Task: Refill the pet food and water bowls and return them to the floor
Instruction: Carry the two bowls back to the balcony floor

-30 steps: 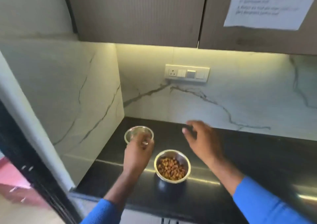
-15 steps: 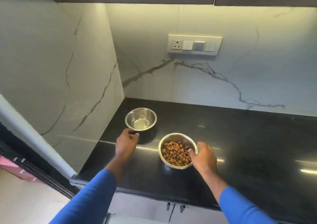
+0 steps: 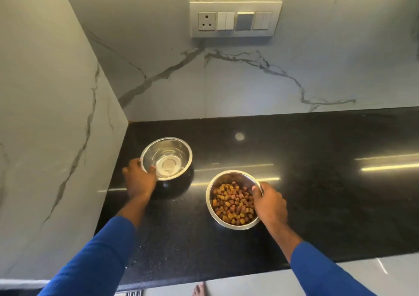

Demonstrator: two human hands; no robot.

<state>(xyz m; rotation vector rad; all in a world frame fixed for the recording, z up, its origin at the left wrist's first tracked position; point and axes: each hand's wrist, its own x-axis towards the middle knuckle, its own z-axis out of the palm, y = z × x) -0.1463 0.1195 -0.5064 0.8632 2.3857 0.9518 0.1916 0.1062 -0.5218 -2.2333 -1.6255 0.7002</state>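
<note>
Marble walls meet a black tabletop in a corner. At left, the left hand pinches the near rim of the water bowl, thumb inside. To its right, the right hand grips the food bowl by its right rim. Both bowls look filled, so lift them level and slowly; water probably slops first, and a rim pinch tips easily.

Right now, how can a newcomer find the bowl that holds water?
Look at the black counter below the wall socket. Two steel bowls stand there, and the water bowl is the one farther back, near the left wall, gripped by the left hand. Unlike the food bowl, it shows only clear water.
</note>
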